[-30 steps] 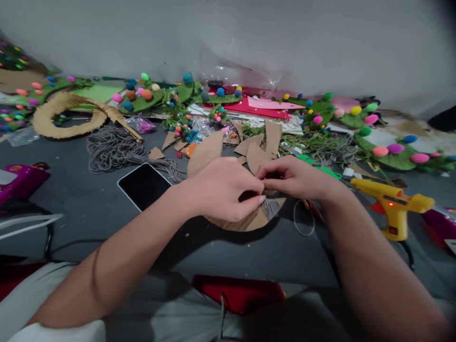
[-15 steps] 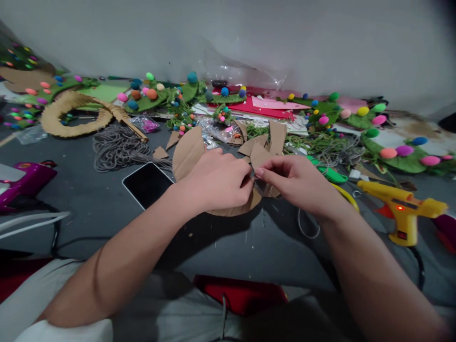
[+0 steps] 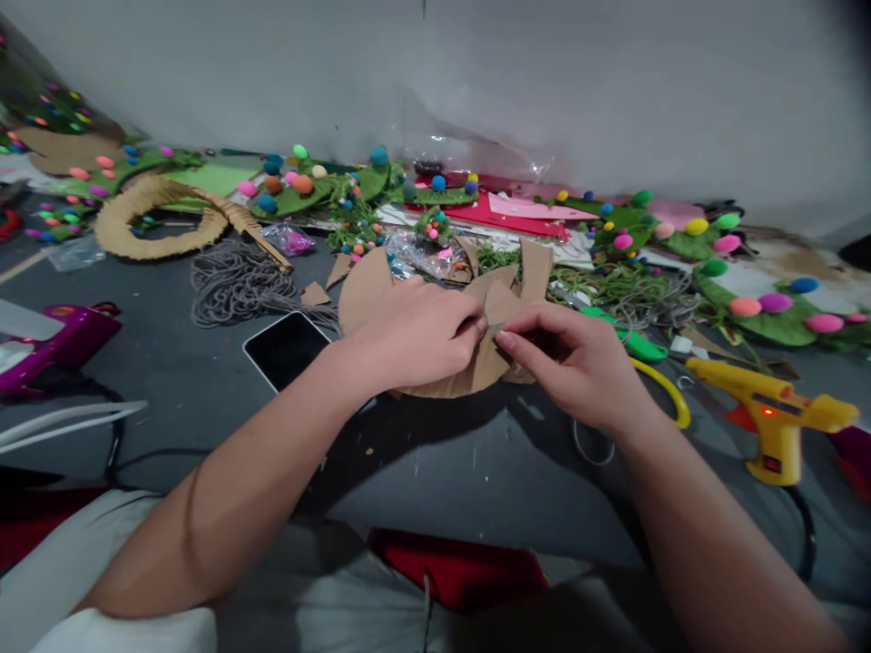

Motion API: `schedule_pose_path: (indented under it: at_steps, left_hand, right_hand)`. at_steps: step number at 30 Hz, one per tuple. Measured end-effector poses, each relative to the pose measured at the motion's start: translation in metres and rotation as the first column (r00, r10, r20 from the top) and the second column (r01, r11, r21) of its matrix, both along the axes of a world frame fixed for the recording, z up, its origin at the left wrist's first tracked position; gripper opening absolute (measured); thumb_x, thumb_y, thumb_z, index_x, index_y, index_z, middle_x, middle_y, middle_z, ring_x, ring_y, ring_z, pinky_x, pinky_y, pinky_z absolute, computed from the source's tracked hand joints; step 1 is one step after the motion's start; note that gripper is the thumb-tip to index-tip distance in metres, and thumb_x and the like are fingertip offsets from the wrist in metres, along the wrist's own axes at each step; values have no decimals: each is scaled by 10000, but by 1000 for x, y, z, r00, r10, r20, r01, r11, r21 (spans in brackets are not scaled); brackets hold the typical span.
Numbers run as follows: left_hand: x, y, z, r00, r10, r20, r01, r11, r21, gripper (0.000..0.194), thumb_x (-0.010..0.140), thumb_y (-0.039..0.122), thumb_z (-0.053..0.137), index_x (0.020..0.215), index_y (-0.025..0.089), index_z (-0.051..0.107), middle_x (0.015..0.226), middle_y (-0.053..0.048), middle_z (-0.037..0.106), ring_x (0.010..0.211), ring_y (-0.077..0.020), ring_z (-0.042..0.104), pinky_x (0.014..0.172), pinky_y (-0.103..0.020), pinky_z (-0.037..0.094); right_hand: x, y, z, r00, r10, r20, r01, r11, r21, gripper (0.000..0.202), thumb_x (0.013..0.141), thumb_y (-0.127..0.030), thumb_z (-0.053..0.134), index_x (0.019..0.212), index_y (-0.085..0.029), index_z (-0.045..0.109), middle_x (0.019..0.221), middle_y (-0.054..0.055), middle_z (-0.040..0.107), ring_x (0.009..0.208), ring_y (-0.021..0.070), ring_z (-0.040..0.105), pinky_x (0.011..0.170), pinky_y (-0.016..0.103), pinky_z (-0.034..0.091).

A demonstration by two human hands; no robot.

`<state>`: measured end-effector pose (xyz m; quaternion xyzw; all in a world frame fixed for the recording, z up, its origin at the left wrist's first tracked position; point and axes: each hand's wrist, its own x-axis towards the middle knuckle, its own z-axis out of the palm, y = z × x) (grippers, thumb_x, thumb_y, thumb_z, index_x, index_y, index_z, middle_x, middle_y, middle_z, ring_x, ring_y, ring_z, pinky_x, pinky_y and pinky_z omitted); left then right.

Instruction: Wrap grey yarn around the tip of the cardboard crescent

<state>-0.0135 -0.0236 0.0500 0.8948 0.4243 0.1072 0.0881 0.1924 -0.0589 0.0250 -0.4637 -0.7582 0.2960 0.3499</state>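
A curved cardboard piece lies under my left hand, whose fingers are bent and closed at its right part. What the left fingertips pinch, if anything, is too small to make out. My right hand is just to the right, thumb and index finger pressed together over the cardboard's right edge. Something thin and grey seems to be between the two hands' fingertips, but it is blurred. A cardboard strip stands behind the right hand. Below that hand a thin cord loop rests on the table.
On the left are a phone, grey cord, a straw-coloured ring and a purple tool. A yellow glue gun with a red light and green-handled scissors are at right. Pom-pom leaves line the back.
My right fingertips have shifted slightly against the cardboard. The cardboard's lower edge has risen a little between my hands. The whole view has shifted slightly.
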Motion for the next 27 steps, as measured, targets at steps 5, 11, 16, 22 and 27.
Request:
schedule_pose_path:
  at_steps: [5, 11, 16, 22, 27]
  left_hand:
    - [-4, 4, -1, 999, 19, 36, -21, 997, 68, 340, 991, 325, 434, 712, 198, 582, 652, -28, 631, 585, -185, 517, 595, -345, 252]
    - [-3, 4, 1, 993, 2, 120, -14, 995, 97, 420, 1019, 432, 425, 699, 192, 553, 636, -9, 620, 585, -168, 513, 631, -348, 287]
    - [-1, 2, 0, 977, 20, 213, -36, 997, 70, 472, 977, 552, 486, 676, 195, 553, 618, 6, 622, 566, -156, 497, 612, -327, 284]
    - [-4, 4, 1, 967, 44, 253, -66, 995, 80, 406, 992, 457, 492, 690, 203, 591, 647, 9, 648, 580, -157, 513, 606, -324, 275]
    - [-4, 4, 0, 968, 36, 249, -74, 986, 146, 386, 997, 437, 483, 708, 204, 591, 630, 12, 622, 582, -159, 500, 628, -344, 272]
  right_hand:
    - [2, 0, 0, 999, -45, 16, 43, 995, 93, 115, 940, -307, 651, 908, -204, 690, 857, 48, 693, 746, 162, 604, 640, 289, 457]
    - [3, -1, 0, 993, -82, -81, 87, 994, 60, 110, 909, -287, 685, 872, -184, 684, 813, 40, 668, 707, 152, 573, 623, 290, 439]
    - [4, -2, 1, 991, -77, -109, 85, 994, 70, 81, 898, -261, 691, 868, -186, 686, 833, 45, 670, 728, 154, 577, 631, 294, 441]
    - [2, -3, 4, 966, -178, -186, 178, 984, -18, 142, 863, -333, 736, 900, -199, 709, 798, 45, 680, 654, 147, 573, 554, 276, 440]
    - [0, 0, 5, 945, -238, -223, 214, 969, -126, 259, 873, -425, 724, 776, -187, 690, 647, 10, 599, 554, 105, 480, 483, 243, 363]
